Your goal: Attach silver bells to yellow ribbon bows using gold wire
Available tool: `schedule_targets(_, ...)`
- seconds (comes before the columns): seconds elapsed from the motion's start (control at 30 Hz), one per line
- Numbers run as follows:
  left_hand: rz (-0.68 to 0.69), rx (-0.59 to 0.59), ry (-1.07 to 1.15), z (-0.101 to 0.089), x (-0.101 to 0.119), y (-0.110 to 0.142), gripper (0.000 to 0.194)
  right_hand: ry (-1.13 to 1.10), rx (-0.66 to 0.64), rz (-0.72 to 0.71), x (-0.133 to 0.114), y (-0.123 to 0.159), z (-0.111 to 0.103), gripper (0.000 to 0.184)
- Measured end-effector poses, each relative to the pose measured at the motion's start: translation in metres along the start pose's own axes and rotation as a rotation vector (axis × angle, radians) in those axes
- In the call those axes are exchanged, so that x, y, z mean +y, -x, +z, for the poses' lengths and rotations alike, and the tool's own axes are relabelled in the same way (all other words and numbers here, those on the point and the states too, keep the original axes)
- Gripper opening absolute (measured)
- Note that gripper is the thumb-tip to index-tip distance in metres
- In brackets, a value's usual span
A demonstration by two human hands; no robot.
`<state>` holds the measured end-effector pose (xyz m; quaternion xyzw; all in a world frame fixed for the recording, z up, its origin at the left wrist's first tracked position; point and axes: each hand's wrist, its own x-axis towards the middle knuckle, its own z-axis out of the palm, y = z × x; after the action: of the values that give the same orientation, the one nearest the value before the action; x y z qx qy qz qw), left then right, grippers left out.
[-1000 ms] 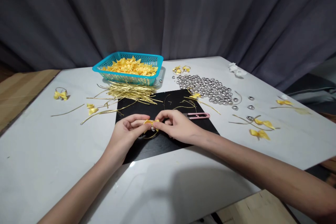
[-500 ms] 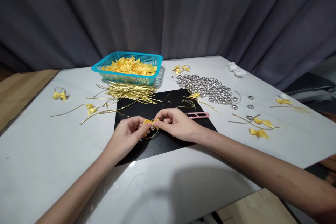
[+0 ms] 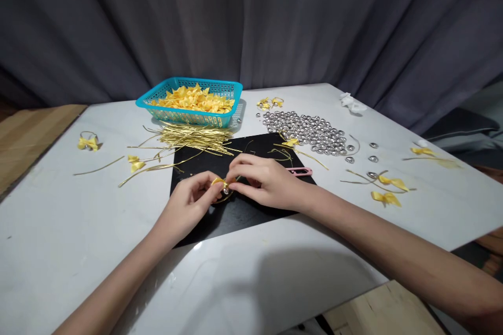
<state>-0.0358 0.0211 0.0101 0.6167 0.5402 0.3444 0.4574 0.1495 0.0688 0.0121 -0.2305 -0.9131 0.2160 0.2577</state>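
Note:
Over the black mat [image 3: 204, 227], a yellow ribbon bow [image 3: 217, 181] with a silver bead [image 3: 225, 189] at its middle is held between my two hands. My left hand [image 3: 193, 200] pinches the bow's left side between thumb and fingertips. At its right side, the thumb and fingers of my right hand [image 3: 267, 180] close on the bow, hiding that half. A thin gold cord [image 3: 223, 200] curves in a loop below the bead. A pink-handled cutter [image 3: 302, 171] lies partly behind my right hand.
A teal basket [image 3: 189, 115] of yellow bows stands at the back. Before it lies a bundle of gold cords [image 3: 194, 137]. A heap of silver beads [image 3: 306, 130] spreads to the right. Loose bows [image 3: 386, 198] and cords sit on both sides of the white table [image 3: 243, 272].
My right hand has shifted slightly, its fingers lifting and curling over the bow's right side, which is now covered. My left hand keeps its pinch.

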Motion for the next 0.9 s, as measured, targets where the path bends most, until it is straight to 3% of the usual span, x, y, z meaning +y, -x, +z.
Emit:
schedule_targets(0.23,0.026,0.007,-0.065,0.0012,-0.0029,0.0015,0.026,-0.026,-0.041,0.018,-0.0015,-0.001,0.0015,0.008)
schedule_targets(0.47,0.083,-0.005,-0.108,-0.0015,-0.0046,0.0026,0.023,-0.053,-0.002,0.008,0.0,-0.0013,0.0016,0.011)
schedule_targets(0.63,0.141,-0.043,-0.176,-0.0024,-0.0033,0.0031,0.021,-0.066,-0.069,0.063,-0.0025,-0.0017,-0.0006,0.008)
schedule_targets(0.9,0.194,-0.038,-0.296,-0.0017,-0.0027,0.0042,0.023,-0.368,-0.162,0.319,-0.0064,-0.004,-0.0007,0.008)
